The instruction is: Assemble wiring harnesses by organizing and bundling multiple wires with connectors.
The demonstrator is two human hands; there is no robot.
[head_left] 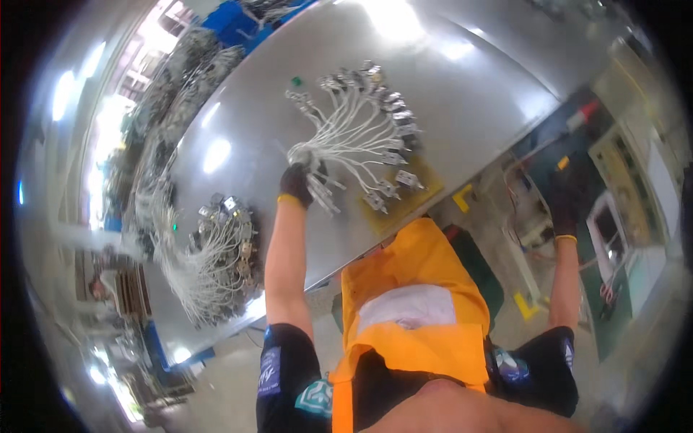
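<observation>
My left hand (295, 183), in a dark glove with a yellow cuff, is closed round the gathered end of a bundle of white wires (346, 144) on the metal table. The wires fan out away from it and to the right, ending in small metal connectors (397, 115). Short wire ends stick out beside my fingers. My right hand (567, 198), gloved the same way, reaches out to the far right over a dark work area beside the table. A small yellow piece (563, 163) shows at its fingertips. The fingers blend into the dark background, so their grip does not show.
A second bundle of white wires (198, 270) with metal ends lies at the table's left. The shiny table (484, 86) has a yellowish patch (422, 195) near its edge. Beside my right arm are a white-framed device (608, 224) and scissors (607, 290). A blue bin (231, 23) stands far left.
</observation>
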